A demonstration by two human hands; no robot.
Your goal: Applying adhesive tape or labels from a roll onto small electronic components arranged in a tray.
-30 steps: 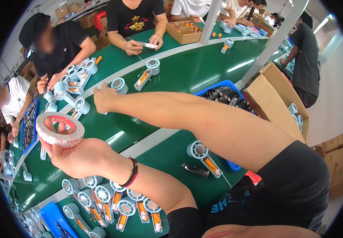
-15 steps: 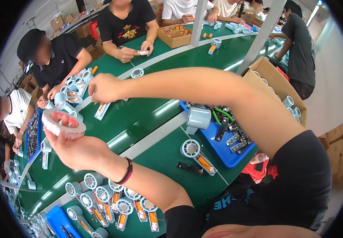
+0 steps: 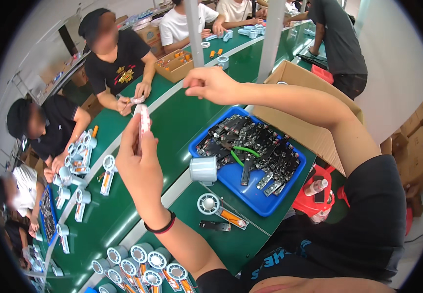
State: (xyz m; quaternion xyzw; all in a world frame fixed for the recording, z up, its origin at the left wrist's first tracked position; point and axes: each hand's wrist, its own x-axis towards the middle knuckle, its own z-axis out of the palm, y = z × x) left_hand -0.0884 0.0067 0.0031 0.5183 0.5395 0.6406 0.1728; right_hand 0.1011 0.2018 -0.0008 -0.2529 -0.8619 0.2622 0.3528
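My left hand (image 3: 140,168) is wrapped round a roll of white and red tape (image 3: 144,122), held up edge-on over the green conveyor. Farther to the right, my right hand (image 3: 214,85) is raised with its fingers curled together. Whatever may be between those fingertips is too small to make out. Below the hands, a pale blue handheld fan body (image 3: 208,204) lies on the table with an orange battery in its handle. Beside it rests a slim black part (image 3: 215,225). A grey cup-shaped piece (image 3: 203,169) stands at the tray's left edge.
A blue tray (image 3: 265,207) holds many black parts and green-handled pliers (image 3: 245,151). Behind it stands an open cardboard box (image 3: 314,132). Several fan bodies (image 3: 140,254) cluster at the near left. Co-workers sit across the conveyor (image 3: 172,129); metal posts (image 3: 272,39) rise beyond.
The tape roll has turned from lying nearly flat to edge-on in my left hand. My right hand has moved away to the right, off the fan bodies. The whole view has shifted.
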